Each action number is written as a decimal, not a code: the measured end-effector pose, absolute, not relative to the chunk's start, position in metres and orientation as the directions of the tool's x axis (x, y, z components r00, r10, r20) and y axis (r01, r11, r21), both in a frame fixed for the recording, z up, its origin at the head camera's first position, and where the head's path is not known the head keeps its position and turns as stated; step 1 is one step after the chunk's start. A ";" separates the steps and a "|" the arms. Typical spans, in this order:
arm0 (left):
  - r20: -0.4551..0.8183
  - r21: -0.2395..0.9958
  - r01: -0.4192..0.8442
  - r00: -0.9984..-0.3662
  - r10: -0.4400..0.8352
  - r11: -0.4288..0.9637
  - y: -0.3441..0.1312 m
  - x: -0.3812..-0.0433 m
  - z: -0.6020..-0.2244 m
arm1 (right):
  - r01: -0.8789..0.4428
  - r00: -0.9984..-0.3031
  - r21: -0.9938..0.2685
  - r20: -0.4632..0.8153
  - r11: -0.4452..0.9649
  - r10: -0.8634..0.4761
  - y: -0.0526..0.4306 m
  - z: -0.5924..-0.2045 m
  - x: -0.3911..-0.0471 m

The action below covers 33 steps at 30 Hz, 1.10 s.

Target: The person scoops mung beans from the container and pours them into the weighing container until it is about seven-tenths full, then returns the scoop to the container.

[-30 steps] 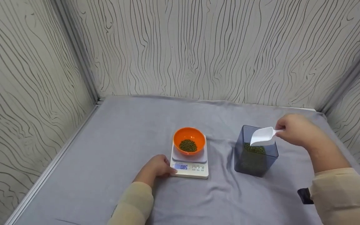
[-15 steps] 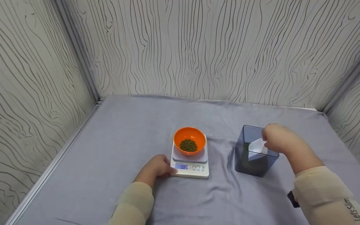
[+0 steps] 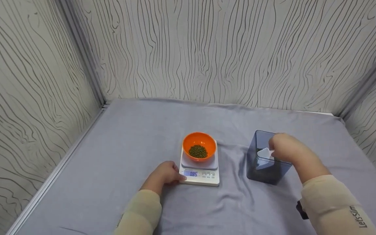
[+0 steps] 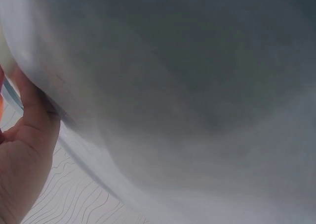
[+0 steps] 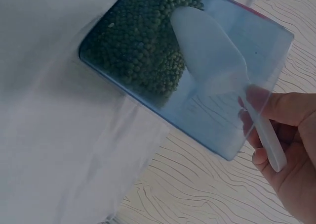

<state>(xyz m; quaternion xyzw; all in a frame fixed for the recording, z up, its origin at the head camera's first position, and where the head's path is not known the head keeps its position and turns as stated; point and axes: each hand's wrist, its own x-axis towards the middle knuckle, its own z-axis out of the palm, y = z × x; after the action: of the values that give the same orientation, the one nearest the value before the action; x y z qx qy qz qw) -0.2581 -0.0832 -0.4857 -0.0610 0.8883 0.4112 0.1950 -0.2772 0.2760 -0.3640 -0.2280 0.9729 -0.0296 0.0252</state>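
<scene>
My left hand grips the near left corner of a white digital kitchen scale, thumb on top beside the lit display, which appears to read 0.85. On its platform stands an orange bowl with small green beans at the bottom. To the right, my right hand is at the mouth of a clear bluish square container, holding a white scoop by its handle. In the right wrist view, the tip of the scoop reaches the green beans inside the container.
A grey cloth with some wrinkles covers the table. Patterned panels enclose the back and both sides. A black object shows beside the right sleeve. Grey cloth fills most of the left wrist view.
The right hand has moved left and down, lowering the scoop from above the container's mouth into it. The left hand, scale and bowl keep their places, and the reading is unchanged.
</scene>
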 end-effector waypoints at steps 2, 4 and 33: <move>-0.386 0.714 -0.257 -0.920 0.061 0.651 -0.083 -0.257 -0.485 | -0.447 -0.892 -0.088 -0.029 0.890 -0.450 0.277 -0.367 -0.279; -0.379 0.721 -0.249 -0.923 0.067 0.647 -0.084 -0.256 -0.484 | -0.447 -0.892 -0.103 -0.024 0.888 -0.452 0.278 -0.370 -0.280; -0.388 0.710 -0.261 -0.920 0.054 0.654 -0.083 -0.257 -0.485 | -0.452 -0.892 -0.173 0.060 0.875 -0.449 0.298 -0.380 -0.280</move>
<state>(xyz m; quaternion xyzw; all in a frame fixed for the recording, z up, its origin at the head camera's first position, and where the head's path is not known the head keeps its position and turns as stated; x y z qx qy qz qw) -0.2572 -0.0832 -0.4847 -0.0582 0.8891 0.4118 0.1912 -0.2799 0.2983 -0.3799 -0.2325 0.9682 -0.0917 -0.0089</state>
